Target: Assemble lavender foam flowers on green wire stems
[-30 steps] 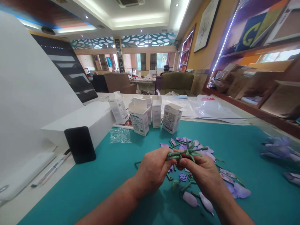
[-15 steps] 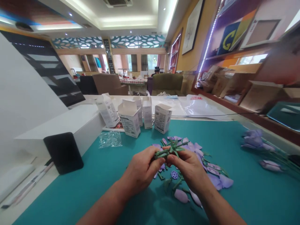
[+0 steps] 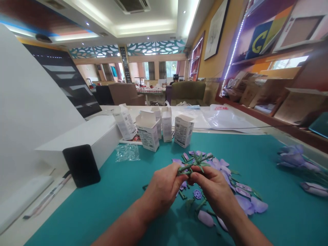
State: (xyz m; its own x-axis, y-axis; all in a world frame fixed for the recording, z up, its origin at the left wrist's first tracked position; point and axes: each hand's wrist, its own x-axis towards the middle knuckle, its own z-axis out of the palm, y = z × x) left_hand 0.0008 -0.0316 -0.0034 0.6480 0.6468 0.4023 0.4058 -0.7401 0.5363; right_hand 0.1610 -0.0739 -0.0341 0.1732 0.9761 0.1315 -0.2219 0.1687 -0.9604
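On the teal mat (image 3: 102, 201), a lilac bloom (image 3: 292, 156) at the right looks already formed, while loose petals (image 3: 258, 205) right of the mat's middle look unjoined; the green stem (image 3: 185, 167) seems only partly built. Above the mat, the left hand (image 3: 164, 186) pinches the stem's left part and the right hand (image 3: 215, 184) pinches beneath its leafy star (image 3: 198, 160), both grips narrow. A small purple wheel (image 3: 197, 194) lies on the mat, below the fingertips.

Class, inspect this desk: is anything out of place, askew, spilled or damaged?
Crumpled clear plastic on the teal mat looks like stray wrapping. The leftmost open carton seems to lean, though the lens may exaggerate this. No spill or damage shows.
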